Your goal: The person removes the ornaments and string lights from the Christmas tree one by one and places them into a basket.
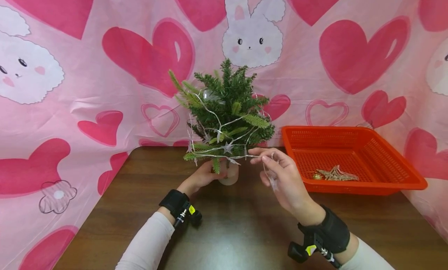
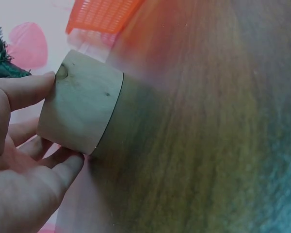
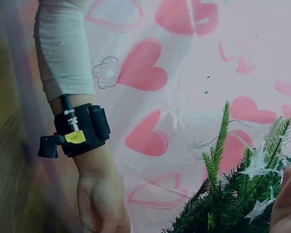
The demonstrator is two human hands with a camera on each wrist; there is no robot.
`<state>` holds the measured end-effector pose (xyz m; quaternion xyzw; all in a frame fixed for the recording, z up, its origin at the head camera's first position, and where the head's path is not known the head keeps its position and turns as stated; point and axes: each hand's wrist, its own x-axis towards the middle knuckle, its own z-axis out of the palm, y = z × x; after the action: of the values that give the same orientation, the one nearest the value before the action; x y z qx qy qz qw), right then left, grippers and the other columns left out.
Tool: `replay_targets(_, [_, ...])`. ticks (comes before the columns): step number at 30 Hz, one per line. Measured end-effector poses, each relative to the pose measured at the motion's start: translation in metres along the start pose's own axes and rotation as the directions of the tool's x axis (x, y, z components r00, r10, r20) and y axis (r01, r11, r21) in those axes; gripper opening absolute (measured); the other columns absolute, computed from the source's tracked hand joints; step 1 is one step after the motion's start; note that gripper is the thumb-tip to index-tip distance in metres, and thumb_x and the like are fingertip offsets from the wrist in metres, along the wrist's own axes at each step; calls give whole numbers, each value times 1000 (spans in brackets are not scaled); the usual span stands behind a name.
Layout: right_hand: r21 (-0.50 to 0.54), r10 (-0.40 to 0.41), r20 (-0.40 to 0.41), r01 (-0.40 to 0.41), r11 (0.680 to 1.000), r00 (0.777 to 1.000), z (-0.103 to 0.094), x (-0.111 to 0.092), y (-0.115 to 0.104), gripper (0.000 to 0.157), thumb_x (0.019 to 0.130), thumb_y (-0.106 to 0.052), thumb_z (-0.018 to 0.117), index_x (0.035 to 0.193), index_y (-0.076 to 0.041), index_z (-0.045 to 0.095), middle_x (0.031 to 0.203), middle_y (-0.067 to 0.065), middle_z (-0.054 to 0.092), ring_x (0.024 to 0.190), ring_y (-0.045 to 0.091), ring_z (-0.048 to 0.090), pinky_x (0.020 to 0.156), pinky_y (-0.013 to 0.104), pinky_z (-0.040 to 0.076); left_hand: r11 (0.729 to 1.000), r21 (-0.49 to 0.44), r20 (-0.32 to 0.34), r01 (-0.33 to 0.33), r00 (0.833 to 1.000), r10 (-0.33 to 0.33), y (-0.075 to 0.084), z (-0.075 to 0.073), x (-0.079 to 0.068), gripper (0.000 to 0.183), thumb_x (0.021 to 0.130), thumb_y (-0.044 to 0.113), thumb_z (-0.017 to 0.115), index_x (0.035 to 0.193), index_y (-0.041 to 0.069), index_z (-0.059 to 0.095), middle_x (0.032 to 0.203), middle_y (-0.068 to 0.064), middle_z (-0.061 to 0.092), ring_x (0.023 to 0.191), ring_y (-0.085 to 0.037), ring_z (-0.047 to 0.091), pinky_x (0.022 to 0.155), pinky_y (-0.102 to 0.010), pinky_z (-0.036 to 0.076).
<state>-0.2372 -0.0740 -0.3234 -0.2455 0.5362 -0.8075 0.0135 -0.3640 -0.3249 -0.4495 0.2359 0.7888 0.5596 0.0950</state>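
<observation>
A small artificial Christmas tree (image 1: 231, 91) stands on the table in a round wooden base (image 2: 85, 104). My left hand (image 1: 201, 177) grips this base from the left, its thumb on the upper rim and fingers round the side in the left wrist view. Clear string lights (image 1: 213, 148) with star-shaped pieces (image 1: 228, 147) wrap the branches. At the tree's lower right, my right hand (image 1: 285, 180) pinches the string between thumb and fingers, pulled fairly straight from the front branches. A loose end with a star (image 1: 273, 183) hangs at the right palm.
To the right stands an orange plastic basket (image 1: 385, 186) holding a glittery gold star (image 1: 337, 173) and a small gold ball (image 1: 317, 176). A pink curtain (image 1: 87, 87) with hearts and rabbits hangs behind the brown wooden table (image 1: 224, 231).
</observation>
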Motion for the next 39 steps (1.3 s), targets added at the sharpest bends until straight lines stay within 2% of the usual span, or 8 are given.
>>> replay_targets(6, [219,-55,132,25,975,990,-4,2,-1,25,103,-10,28,95,-11,53,131,9,56,112,21,56,53,21,47,999,32,-20,0,1000,1,1,1,2,50,85,14,69,130,11,50,128,-7,54,119,-21,47,102,-46,37])
replay_targets(9, [244,-79,148,41,969,986,-5,4,-1,27,104,-11,23,96,-12,50,129,10,58,116,24,55,74,28,52,998,43,-24,-41,999,42,10,2,-2,49,85,9,68,130,8,49,129,-9,53,120,-23,46,103,-47,35])
replay_targets(13, [234,-114,143,79,969,983,-6,6,0,28,104,-12,21,97,-12,48,120,10,64,117,27,55,103,40,38,991,77,-48,-107,993,111,27,5,-8,54,84,5,67,133,4,45,134,-12,48,125,-27,41,105,-49,30])
replay_targets(16, [236,-131,117,100,967,984,-5,6,-1,25,104,-14,22,98,-13,46,110,8,68,111,27,58,106,41,33,988,97,-69,-122,989,129,33,8,-11,57,83,5,69,134,4,45,138,-14,46,130,-28,37,109,-50,25])
replay_targets(27, [321,-81,52,60,945,995,2,11,-1,12,103,-20,28,99,-15,38,80,6,54,75,20,55,93,57,42,980,119,-113,-157,979,171,37,12,-14,57,81,5,71,132,2,45,139,-14,45,134,-27,32,111,-49,20])
replay_targets(32, [291,-11,43,-2,957,999,10,12,-4,10,103,-20,31,100,-15,39,79,4,46,72,17,47,72,38,53,984,116,-127,-134,981,149,38,13,-16,56,82,6,70,132,2,45,140,-15,44,135,-28,31,111,-49,20])
replay_targets(36, [246,34,69,-50,968,997,15,9,-7,8,102,-16,35,100,-13,42,86,3,47,76,15,46,54,23,46,987,109,-140,-119,981,134,38,15,-17,60,82,6,70,135,3,41,142,-15,41,134,-27,32,111,-48,21])
replay_targets(39, [162,35,105,-52,985,994,18,7,-9,8,100,-11,40,102,-12,47,91,2,53,81,13,49,54,21,42,993,67,-147,-93,984,102,37,15,-17,63,81,4,70,137,4,40,142,-14,41,133,-27,34,111,-47,23])
